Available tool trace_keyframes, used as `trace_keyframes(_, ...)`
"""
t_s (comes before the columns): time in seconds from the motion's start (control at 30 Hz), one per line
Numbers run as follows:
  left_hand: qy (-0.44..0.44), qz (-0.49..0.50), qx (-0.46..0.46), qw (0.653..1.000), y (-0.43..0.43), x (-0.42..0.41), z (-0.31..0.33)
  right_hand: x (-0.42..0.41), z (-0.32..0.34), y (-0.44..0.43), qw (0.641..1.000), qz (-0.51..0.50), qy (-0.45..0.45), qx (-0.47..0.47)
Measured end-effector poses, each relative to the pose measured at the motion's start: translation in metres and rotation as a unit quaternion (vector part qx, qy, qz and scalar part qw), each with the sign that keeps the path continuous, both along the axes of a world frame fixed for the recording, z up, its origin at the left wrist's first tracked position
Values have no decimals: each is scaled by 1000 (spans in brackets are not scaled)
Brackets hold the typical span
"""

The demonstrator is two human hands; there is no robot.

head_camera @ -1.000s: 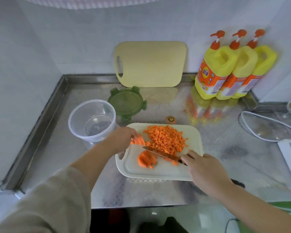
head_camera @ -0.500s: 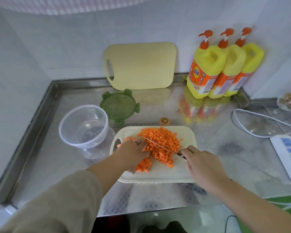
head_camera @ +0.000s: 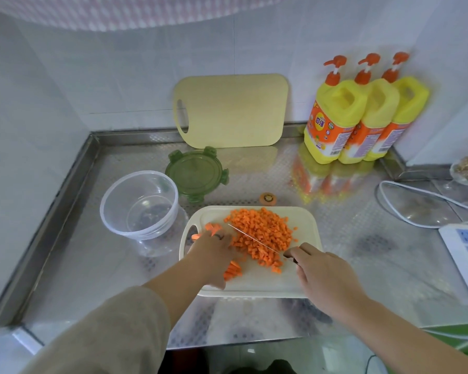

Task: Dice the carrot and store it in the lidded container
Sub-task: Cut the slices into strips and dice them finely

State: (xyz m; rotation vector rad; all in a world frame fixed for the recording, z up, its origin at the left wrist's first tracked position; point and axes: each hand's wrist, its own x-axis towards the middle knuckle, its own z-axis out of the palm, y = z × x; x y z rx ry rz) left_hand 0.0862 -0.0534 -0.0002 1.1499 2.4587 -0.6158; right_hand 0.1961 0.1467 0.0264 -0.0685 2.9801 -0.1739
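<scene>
Judged as the last of the dicing. Called, most likely, for tucked fingertips on the left hand (head_camera: 214, 256), short even strokes of the thin steel knife (head_camera: 254, 238) across the bundle, and pushing finished cubes aside. Pressed the orange carrot strips (head_camera: 233, 270) down at the left end of the cream plastic cutting board (head_camera: 268, 286), fingers bent over them, strips poking out beyond the fingertips and under the palm. Clamped the knife handle in the right hand (head_camera: 322, 276), blade laid slantwise just right of those fingers, against the heap of diced orange carrot (head_camera: 265, 233) at the board's middle. Left the clear round plastic container (head_camera: 119, 230) empty just left of the board, the green clip-on round lid (head_camera: 193, 174) behind the board.
</scene>
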Motion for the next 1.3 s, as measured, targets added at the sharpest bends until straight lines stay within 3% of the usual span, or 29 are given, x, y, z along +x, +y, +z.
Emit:
trace_keyframes(0.13, 14, 130, 0, 991, -11, 12, -9, 1, -2, -6, 998, -16, -14, -64)
trace_keyframes(0.27, -3, 275, 73, 959, -17, 30, -16, 6, -4, -20, 996, -1, -42, -82)
trace_keyframes(0.43, -46, 351, 168, 920, -24, 41, -22, 14, -28, -41, 996, -9, -12, -86)
trace_keyframes(0.5, -71, 366, 193, 908, -28, 42, -26, 15, -36, -46, 999, -11, -3, -49)
trace_keyframes(0.67, -96, 404, 259, 872, -31, 42, -32, 17, -23, -59, 997, 0, -35, -76)
trace_keyframes(1.1, -94, 415, 281, 860, -26, 40, -35, 16, -28, -61, 999, 4, -11, -36)
trace_keyframes(1.23, -102, 429, 315, 840, -22, 37, -37, 12, -22, -58, 999, -22, -30, -37)
trace_keyframes(1.3, -116, 446, 343, 818, -23, 37, -40, 11, -21, -57, 995, -13, -83, -44)
